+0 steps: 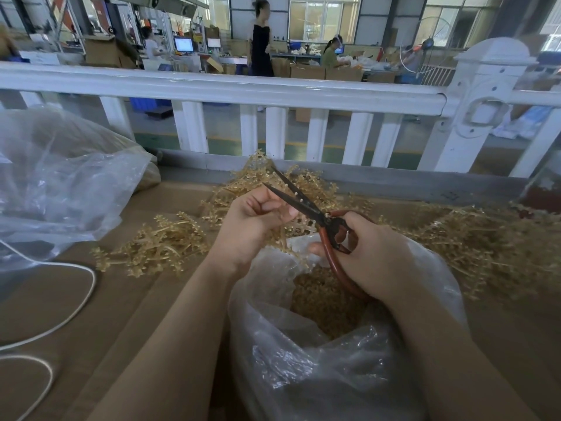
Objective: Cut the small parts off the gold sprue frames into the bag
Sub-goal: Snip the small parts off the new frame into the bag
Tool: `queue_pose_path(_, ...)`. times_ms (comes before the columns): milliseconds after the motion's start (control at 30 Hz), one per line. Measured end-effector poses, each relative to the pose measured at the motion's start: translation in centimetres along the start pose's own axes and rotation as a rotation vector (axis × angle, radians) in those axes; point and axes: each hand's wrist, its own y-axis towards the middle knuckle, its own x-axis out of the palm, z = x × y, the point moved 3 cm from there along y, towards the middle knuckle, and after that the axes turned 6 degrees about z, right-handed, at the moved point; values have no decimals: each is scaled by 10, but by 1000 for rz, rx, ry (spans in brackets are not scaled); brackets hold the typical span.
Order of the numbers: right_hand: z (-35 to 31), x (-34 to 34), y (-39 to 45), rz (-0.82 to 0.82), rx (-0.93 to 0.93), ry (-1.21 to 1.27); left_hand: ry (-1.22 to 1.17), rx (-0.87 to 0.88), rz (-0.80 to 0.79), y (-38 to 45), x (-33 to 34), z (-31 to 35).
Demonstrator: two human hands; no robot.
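Right hand [373,256] grips scissors [303,205] (blades apart) above bag [273,299].

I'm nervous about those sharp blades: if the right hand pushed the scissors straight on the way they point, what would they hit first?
Probably the left hand, whose fingers sit right beside the open blades of the scissors held by the right hand. Past it lies the pile of gold sprue frames. Depth is hard to judge.
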Motion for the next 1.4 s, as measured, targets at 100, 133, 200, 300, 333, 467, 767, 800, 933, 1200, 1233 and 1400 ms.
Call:
queue_pose_path(100, 0, 0, 0, 3, 11, 3, 5, 35, -46, 0, 1, 1)
queue_pose_path(133, 0, 0, 1, 5, 11, 5, 6, 41, -55, -1, 2, 1)
queue_pose_path(200, -1, -1, 0, 17, 3, 2, -7, 38, -51, -1, 2, 2)
queue_pose_path(300, -1, -1, 0, 26, -4, -1, 8, 22, -34, 0, 2, 1)
queue_pose_path(333, -1, -1, 0, 27, -6, 2, 18, 14, -29, 0, 1, 0)
queue_pose_path(467, -2, -1, 1, 15, -9, 10, 20, 4, -24, 1, 0, -2)
queue_pose_path(767, -2, -2, 1, -18, 6, 3, -35, 41, -5, -2, 1, 2)
queue_pose_path(800, -2, -2, 1, -16, 8, 4, -22, 53, -4, -2, 1, 2)
queue_pose_path(933, -1, -2, 1, -33, 20, -2, -5, 68, 0, -2, 2, 4)
queue_pose_path(1200, -3, -3, 2, -6, 1, -3, 53, 45, -38, -2, 1, 3)
queue_pose_path(1233, -3, -3, 2, -1, -1, -1, 60, 36, -41, -2, 1, 2)
queue_pose_path(1400, -5, -3, 2, -14, -20, -6, 72, 18, -34, -3, 2, 2)
